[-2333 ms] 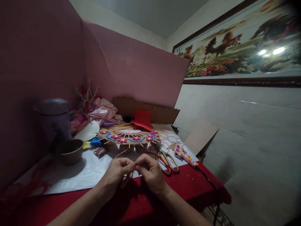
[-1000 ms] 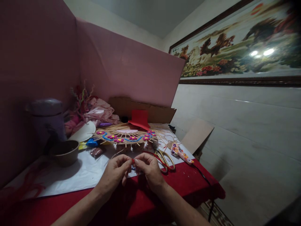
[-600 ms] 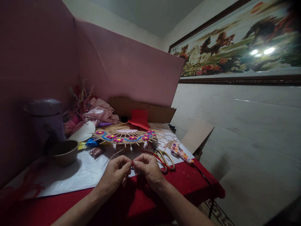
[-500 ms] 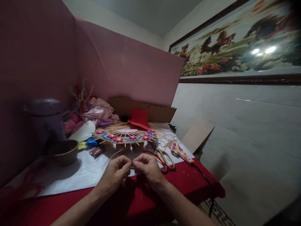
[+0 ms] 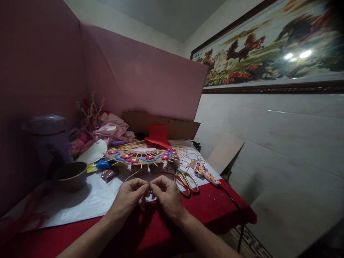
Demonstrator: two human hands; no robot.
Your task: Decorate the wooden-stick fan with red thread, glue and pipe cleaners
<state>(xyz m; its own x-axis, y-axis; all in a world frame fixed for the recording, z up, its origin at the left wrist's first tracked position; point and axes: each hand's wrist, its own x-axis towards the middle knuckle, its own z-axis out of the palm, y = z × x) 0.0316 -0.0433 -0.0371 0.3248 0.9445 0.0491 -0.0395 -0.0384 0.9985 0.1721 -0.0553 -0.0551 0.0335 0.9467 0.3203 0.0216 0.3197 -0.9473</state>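
Both hands sit a touch lower-left than a moment ago, with the red bit at the fingertips less visible; scene otherwise same. Left hand [image 5: 130, 194] and right hand [image 5: 167, 195] meet fingertip to fingertip, fingers pinched closed on a small piece at the join, too small and dim to identify. Thin red cord [image 5: 173, 176] runs from near the right hand toward the gold-handled scissors [image 5: 187, 180], which lie open-looped on white paper [image 5: 88, 200] just beyond. Past that is the fan-shaped stick piece [image 5: 142, 154]: thin pale sticks radiating, blue wavy line, pink flowers with yellow centres, looks mostly decorated; small part in hand not yet attached, by my judgement. Patterned glue gun [image 5: 205, 172] lies right of the scissors, black cable trailing off the edge. Brown bowl [image 5: 70, 175], matte, round, sits left. Red cloth covers the tabletop [image 5: 215, 206].
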